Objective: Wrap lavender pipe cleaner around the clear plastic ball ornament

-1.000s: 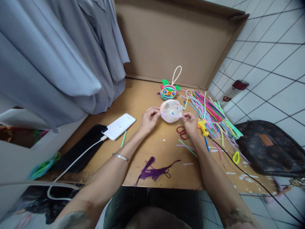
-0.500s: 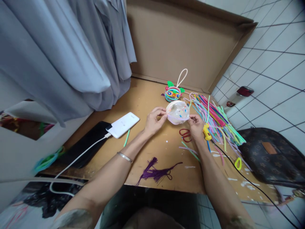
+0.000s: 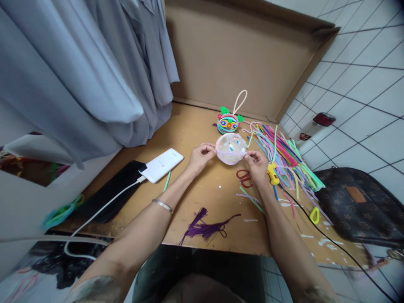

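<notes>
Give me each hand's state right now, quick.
Left hand: closed, pinching the lilac strip across the clear ball.
Right hand: closed, pinching that strip's opposite side.

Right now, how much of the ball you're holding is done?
Not much, I think. The face ball behind looks done: it has eyes, green ears and a loop. In hand, the left hand and right hand seem to hold a purple strip across the clear ball. That one shows no face, ears or loop, so those may be left. The tassels lie loose.
</notes>
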Demonstrator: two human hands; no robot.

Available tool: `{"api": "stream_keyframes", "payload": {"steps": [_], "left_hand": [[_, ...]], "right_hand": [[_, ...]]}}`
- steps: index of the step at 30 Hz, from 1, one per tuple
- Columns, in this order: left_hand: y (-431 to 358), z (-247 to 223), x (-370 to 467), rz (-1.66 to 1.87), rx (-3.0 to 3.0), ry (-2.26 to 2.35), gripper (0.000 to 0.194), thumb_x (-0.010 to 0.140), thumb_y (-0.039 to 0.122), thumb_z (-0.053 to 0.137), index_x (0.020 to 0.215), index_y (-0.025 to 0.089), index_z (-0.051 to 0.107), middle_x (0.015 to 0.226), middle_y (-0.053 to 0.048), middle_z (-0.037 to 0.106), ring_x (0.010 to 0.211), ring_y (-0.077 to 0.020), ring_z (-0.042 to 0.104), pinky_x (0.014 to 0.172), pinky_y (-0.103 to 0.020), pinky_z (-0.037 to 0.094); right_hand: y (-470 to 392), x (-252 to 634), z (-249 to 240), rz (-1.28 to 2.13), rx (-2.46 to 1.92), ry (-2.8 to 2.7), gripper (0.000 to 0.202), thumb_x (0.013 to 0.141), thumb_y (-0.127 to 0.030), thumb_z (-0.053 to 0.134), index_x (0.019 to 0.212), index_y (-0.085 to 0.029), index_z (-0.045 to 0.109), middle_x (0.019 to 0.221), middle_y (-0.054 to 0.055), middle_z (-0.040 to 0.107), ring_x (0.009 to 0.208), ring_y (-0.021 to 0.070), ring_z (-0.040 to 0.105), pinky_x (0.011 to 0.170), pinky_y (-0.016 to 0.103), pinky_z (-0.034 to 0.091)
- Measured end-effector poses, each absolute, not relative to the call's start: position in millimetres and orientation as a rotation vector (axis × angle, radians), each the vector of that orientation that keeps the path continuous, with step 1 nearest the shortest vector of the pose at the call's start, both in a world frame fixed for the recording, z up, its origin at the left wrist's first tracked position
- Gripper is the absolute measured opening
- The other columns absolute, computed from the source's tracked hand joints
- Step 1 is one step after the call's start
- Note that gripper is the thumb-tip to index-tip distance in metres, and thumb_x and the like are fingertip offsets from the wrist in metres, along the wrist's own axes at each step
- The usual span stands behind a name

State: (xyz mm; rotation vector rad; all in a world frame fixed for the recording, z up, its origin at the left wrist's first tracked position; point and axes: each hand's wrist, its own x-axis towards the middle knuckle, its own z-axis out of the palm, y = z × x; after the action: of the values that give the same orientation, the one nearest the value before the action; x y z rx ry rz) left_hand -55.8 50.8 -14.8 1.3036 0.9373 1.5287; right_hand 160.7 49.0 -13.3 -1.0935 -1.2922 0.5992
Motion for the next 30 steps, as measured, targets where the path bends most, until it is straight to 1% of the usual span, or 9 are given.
{"api": "stream_keyframes", "payload": {"steps": [6, 11, 15, 20, 26, 30], "left_hand": [[52.1, -15.3, -55.5, 1.501, 1.166, 0.92, 0.019, 0.061, 0.031, 0.079, 0.066, 0.016, 0.067, 0.087, -0.004, 0.071, 0.078, -0.0137, 0.061, 0.079, -0.029, 0.05], [52.9, -16.9, -56.6, 1.499, 1.169, 0.948, 0.022, 0.062, 0.035, 0.079, 0.07, 0.017, 0.069, 0.073, -0.001, 0.068, 0.069, -0.0125, 0.056, 0.073, -0.027, 0.048], [53.9, -19.0, -56.6, 1.482, 1.16, 0.944, 0.028, 0.061, 0.039, 0.082, 0.071, 0.017, 0.069, 0.072, -0.001, 0.067, 0.068, -0.0123, 0.056, 0.072, -0.027, 0.047], [56.3, -20.7, -56.0, 1.51, 1.13, 0.93, 0.037, 0.055, 0.041, 0.086, 0.074, 0.018, 0.064, 0.071, 0.001, 0.065, 0.066, -0.0111, 0.055, 0.067, -0.025, 0.046], [57.0, -21.0, -57.0, 1.545, 1.18, 0.957, 0.036, 0.061, 0.044, 0.083, 0.074, 0.018, 0.062, 0.07, 0.001, 0.063, 0.064, -0.0107, 0.053, 0.066, -0.024, 0.045], [56.5, -21.2, -56.2, 1.536, 1.233, 0.998, 0.03, 0.066, 0.041, 0.079, 0.074, 0.018, 0.063, 0.068, 0.001, 0.063, 0.063, -0.0109, 0.053, 0.065, -0.025, 0.046]], "right_hand": [[49.2, 162.5, -13.9, 0.636, -1.115, -1.302, 0.022, 0.067, -0.042, 0.068, 0.074, -0.021, 0.062, 0.07, 0.001, 0.066, 0.067, 0.0167, 0.061, 0.066, 0.03, 0.05], [50.4, 163.1, -15.9, 0.649, -1.122, -1.302, 0.024, 0.066, -0.043, 0.07, 0.073, -0.021, 0.062, 0.07, 0.001, 0.066, 0.067, 0.017, 0.061, 0.066, 0.031, 0.05], [50.8, 163.6, -16.8, 0.649, -1.119, -1.3, 0.025, 0.066, -0.043, 0.072, 0.073, -0.021, 0.062, 0.07, 0.0, 0.066, 0.066, 0.0162, 0.06, 0.065, 0.03, 0.05], [51.5, 163.0, -17.4, 0.653, -1.136, -1.269, 0.027, 0.064, -0.045, 0.074, 0.072, -0.021, 0.063, 0.069, 0.0, 0.066, 0.065, 0.0155, 0.059, 0.064, 0.029, 0.05], [48.5, 159.3, -18.1, 0.675, -1.186, -1.287, 0.029, 0.065, -0.047, 0.074, 0.073, -0.022, 0.062, 0.069, 0.0, 0.066, 0.063, 0.0146, 0.059, 0.061, 0.028, 0.049], [47.0, 156.9, -18.1, 0.67, -1.184, -1.297, 0.03, 0.066, -0.049, 0.073, 0.072, -0.022, 0.061, 0.068, 0.0, 0.064, 0.064, 0.0156, 0.06, 0.062, 0.029, 0.05]]}}
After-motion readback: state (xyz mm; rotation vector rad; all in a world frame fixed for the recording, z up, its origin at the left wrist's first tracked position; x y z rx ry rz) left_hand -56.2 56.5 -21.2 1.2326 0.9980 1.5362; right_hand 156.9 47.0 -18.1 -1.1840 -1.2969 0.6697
